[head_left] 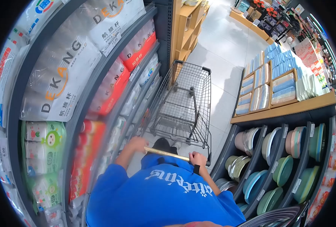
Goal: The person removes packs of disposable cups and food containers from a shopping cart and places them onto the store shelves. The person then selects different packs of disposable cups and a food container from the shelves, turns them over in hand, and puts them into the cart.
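Note:
A wire shopping cart [183, 100] stands in front of my body, in the aisle. Its tan handle [167, 153] runs across just ahead of my blue shirt. My left hand [138, 144] is closed around the left end of this handle, close to the left shelves. At the other end, my right hand [198, 159] grips the bar with its fingers wrapped round it. A black band [196, 168] circles my right wrist.
Tall shelves on the left hold bagged cups [58, 75], red-labelled packs [109, 89] and green tissue packs [43, 151]. Right racks carry stacked bowls [283, 170], below folded towels [283, 89]. A wooden shelf unit [187, 28] stands ahead, beside the tiled floor [217, 41].

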Motion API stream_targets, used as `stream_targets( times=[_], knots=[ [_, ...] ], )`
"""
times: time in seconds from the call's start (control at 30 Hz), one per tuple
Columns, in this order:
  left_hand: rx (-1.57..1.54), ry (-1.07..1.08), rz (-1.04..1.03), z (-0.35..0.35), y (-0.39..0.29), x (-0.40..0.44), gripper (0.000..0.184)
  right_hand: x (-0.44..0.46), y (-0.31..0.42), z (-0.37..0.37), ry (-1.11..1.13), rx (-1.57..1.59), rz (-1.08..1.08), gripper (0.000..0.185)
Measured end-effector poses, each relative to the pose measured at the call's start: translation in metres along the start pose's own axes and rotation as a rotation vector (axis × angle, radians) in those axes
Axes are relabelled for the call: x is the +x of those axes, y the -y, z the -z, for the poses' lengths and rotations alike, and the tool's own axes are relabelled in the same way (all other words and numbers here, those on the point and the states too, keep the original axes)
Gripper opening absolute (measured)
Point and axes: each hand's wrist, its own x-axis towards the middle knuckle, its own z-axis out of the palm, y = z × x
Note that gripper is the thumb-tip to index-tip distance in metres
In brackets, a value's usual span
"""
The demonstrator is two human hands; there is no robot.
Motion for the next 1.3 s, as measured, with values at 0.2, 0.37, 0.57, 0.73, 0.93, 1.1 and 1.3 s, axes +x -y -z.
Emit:
stream_targets(
  times=[0.2,0.37,0.57,0.73,0.93,1.1,1.3],
  knots=[
    [-0.997,-0.248,-0.104,-0.002,0.062,0.028,0.056,-0.001,-0.021,-0.013,-0.073,0.362,0.193,0.032],
    [-1.997,-1.176,0.312,0.031,0.089,0.080,0.054,0.004,-0.026,-0.028,-0.133,0.606,0.147,0.026],
    [-1.822,-1.597,0.457,0.020,0.131,0.122,0.066,0.012,0.018,0.002,-0.143,0.510,0.247,0.021],
    [-1.968,-1.470,0.449,0.051,0.111,0.086,0.066,0.016,0.048,0.006,-0.160,0.545,0.258,0.022],
    [-1.913,-1.422,0.354,0.036,0.126,0.090,0.076,0.012,0.062,0.006,-0.088,0.522,0.227,0.021],
    [-1.542,-1.396,0.417,0.014,0.123,0.097,0.082,0.013,0.065,0.006,-0.137,0.519,0.203,0.021],
    [-1.023,-1.335,0.378,0.000,0.132,0.105,0.053,0.011,0.068,0.009,-0.183,0.539,0.176,0.021]
  ],
)
